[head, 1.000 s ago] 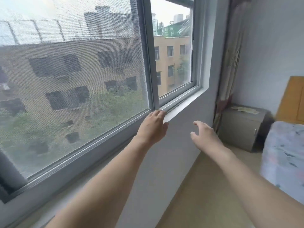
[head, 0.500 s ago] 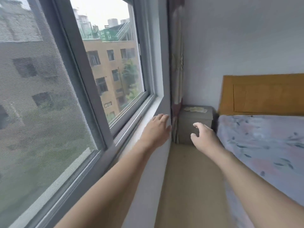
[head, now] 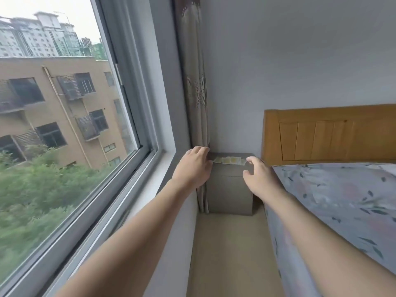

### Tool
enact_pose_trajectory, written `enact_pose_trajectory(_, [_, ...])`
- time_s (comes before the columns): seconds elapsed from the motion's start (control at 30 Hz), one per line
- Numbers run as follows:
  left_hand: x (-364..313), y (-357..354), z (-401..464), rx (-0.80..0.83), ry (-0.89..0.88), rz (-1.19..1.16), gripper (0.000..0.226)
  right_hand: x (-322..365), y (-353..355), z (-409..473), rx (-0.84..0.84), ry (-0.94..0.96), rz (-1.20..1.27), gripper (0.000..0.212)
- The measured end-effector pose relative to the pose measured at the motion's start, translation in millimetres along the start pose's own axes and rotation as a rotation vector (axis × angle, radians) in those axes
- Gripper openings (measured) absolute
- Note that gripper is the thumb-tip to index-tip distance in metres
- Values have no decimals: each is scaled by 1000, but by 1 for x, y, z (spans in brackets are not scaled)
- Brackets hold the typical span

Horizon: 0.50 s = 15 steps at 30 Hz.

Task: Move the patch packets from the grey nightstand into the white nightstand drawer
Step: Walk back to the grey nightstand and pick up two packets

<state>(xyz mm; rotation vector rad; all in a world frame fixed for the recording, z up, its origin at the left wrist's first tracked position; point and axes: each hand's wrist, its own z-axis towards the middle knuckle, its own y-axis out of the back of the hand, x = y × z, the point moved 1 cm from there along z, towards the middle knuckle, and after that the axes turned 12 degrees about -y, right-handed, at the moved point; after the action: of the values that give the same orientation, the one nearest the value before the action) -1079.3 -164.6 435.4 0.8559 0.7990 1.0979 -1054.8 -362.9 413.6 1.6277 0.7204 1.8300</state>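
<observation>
A: Where do your hands sit against the furniture?

B: Your left hand [head: 194, 166] is stretched out in front of the curtain [head: 196, 99], fingers loosely together and holding nothing; its fingertips appear at the near left corner of the grey nightstand [head: 230, 189], though I cannot tell if they touch it. Your right hand [head: 260, 179] is out near the nightstand's right front edge, its grip wide, thumb and fingers curled apart around nothing.

A: And the patch packets?

B: The patch packets [head: 229, 160] lie in a row across the nightstand's top, towards its front edge, between your two hands. The leftmost one appears just beside your left fingertips, the rightmost just beside your right fingertips.

A: What room do you have to move?

B: You are in a narrow strip of floor [head: 227, 249]. On your left runs the wall under the window sill [head: 137, 202]; on your right the side of the bed [head: 334, 202] runs along the strip. The nightstand closes the far end, tucked between the curtain and the wooden headboard [head: 327, 133], its right side close to the bed's corner. The white nightstand is out of view.
</observation>
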Motion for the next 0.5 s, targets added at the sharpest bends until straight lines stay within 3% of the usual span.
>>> enact_pose_trajectory(0.1, [28, -40, 49, 41, 32, -48, 32, -10, -18, 54, 41, -44, -14, 46])
enact_pose_trajectory(0.3, [97, -121, 149, 149, 35, -102, 41, -31, -59, 182, 37, -128, -27, 45])
enact_pose_trajectory(0.5, [207, -164, 286, 143, 134, -137, 10, -15, -88, 344, 5, -132, -88, 46])
